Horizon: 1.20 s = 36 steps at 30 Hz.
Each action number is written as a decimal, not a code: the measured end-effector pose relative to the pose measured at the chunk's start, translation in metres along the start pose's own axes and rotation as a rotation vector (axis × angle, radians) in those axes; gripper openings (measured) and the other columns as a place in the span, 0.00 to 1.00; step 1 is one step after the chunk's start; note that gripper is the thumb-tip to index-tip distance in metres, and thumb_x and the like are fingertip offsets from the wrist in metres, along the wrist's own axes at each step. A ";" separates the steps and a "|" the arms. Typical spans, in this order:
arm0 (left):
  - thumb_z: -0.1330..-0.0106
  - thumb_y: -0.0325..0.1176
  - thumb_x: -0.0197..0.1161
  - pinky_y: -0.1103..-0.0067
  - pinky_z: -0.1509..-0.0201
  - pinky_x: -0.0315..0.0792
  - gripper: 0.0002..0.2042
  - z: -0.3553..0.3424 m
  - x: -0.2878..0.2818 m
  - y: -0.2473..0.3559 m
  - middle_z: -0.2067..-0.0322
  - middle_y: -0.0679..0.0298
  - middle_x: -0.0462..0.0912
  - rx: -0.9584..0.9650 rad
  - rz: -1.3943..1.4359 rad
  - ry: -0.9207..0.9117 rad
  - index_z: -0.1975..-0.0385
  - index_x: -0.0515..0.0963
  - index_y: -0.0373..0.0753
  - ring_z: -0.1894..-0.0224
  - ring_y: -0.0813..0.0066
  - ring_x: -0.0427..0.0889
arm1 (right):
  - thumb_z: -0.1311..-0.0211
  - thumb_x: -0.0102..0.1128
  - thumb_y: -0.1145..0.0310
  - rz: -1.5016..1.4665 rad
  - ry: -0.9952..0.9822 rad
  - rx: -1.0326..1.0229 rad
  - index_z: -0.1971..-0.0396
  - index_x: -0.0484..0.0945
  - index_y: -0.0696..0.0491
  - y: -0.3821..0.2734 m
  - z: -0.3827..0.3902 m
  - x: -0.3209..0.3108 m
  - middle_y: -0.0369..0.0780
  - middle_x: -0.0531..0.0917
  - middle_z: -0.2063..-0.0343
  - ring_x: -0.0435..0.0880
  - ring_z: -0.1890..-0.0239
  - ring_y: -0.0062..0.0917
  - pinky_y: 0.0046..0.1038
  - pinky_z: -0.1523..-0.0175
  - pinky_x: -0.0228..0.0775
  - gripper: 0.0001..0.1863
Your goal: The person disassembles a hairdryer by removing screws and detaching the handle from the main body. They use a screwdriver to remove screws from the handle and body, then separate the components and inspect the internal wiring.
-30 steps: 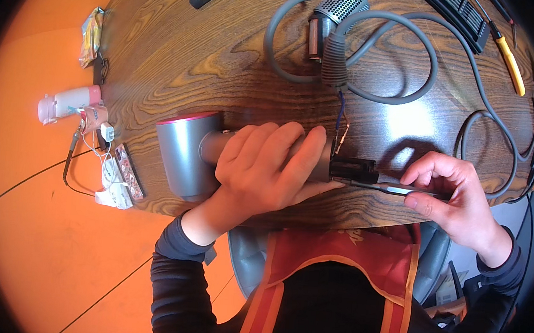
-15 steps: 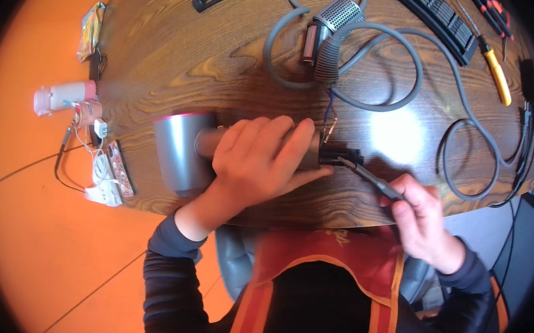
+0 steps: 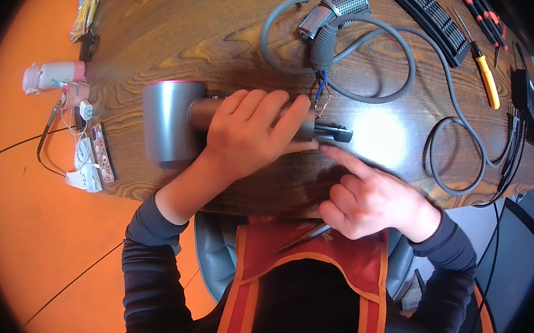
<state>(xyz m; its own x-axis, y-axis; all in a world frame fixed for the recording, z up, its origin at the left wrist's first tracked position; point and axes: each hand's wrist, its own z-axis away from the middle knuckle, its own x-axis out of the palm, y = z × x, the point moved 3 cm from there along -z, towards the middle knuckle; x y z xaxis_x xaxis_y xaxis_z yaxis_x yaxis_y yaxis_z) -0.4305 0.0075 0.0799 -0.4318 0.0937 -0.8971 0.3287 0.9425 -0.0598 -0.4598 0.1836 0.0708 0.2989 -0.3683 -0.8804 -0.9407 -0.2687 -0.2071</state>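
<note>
A grey hair dryer (image 3: 170, 122) with a pink-rimmed head lies on its side at the table's left-centre. My left hand (image 3: 251, 131) is closed round its handle, hiding much of it. From the handle's right end sticks a black inner part (image 3: 334, 133). My right hand (image 3: 373, 202) reaches with its index finger to the underside of that end, close to my left thumb. Its other fingers are curled round a slim grey tool that looks like tweezers (image 3: 312, 233), pointing down-left over my apron. Just above the handle end, bare blue and copper wires (image 3: 321, 96) hang from the cord sleeve.
A coiled grey cord (image 3: 411, 59) with a perforated metal cylinder (image 3: 351, 3) lies at the back. Farther right are a black bit case (image 3: 434, 26), a yellow-handled screwdriver (image 3: 488, 80) and red-black tools (image 3: 484, 21). A bottle (image 3: 53, 77) and power strip (image 3: 85, 169) sit left.
My right hand has drawn the tool away from the handle end and folded it into the palm, bringing the index finger to the handle. The black part now shows at a different angle.
</note>
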 end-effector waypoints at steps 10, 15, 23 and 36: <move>0.67 0.44 0.72 0.78 0.70 0.71 0.26 0.000 0.001 -0.001 0.71 0.66 0.76 -0.002 0.010 -0.003 0.64 0.79 0.39 0.73 0.70 0.76 | 0.67 0.51 0.72 0.016 -0.064 -0.104 0.94 0.61 0.53 0.005 -0.003 0.002 0.31 0.57 0.96 0.63 0.93 0.21 0.51 0.37 0.60 0.09; 0.68 0.44 0.72 0.79 0.71 0.71 0.26 0.000 0.001 -0.001 0.71 0.66 0.76 0.008 0.002 -0.003 0.65 0.79 0.39 0.73 0.71 0.76 | 0.71 0.50 0.73 0.083 -0.050 -0.132 0.93 0.58 0.52 0.009 -0.004 0.004 0.32 0.55 0.94 0.61 0.92 0.21 0.49 0.40 0.65 0.09; 0.67 0.44 0.73 0.79 0.71 0.71 0.26 -0.001 0.001 -0.001 0.72 0.67 0.76 -0.002 0.006 0.008 0.65 0.79 0.39 0.74 0.71 0.76 | 0.72 0.50 0.73 0.111 -0.054 -0.140 0.93 0.58 0.52 0.012 -0.005 0.005 0.32 0.56 0.94 0.62 0.91 0.21 0.47 0.41 0.66 0.09; 0.67 0.44 0.72 0.79 0.71 0.71 0.26 -0.001 0.001 -0.001 0.72 0.67 0.76 0.012 -0.003 0.002 0.65 0.79 0.39 0.73 0.71 0.76 | 0.70 0.51 0.71 0.148 -0.069 -0.147 0.93 0.61 0.53 0.011 -0.006 0.006 0.32 0.59 0.95 0.63 0.91 0.22 0.45 0.40 0.65 0.08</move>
<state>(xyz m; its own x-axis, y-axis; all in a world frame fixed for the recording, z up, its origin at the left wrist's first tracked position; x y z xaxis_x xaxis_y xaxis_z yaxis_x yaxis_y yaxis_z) -0.4322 0.0072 0.0792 -0.4342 0.0917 -0.8961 0.3374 0.9389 -0.0674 -0.4677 0.1729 0.0659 0.1434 -0.3531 -0.9245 -0.9384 -0.3452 -0.0137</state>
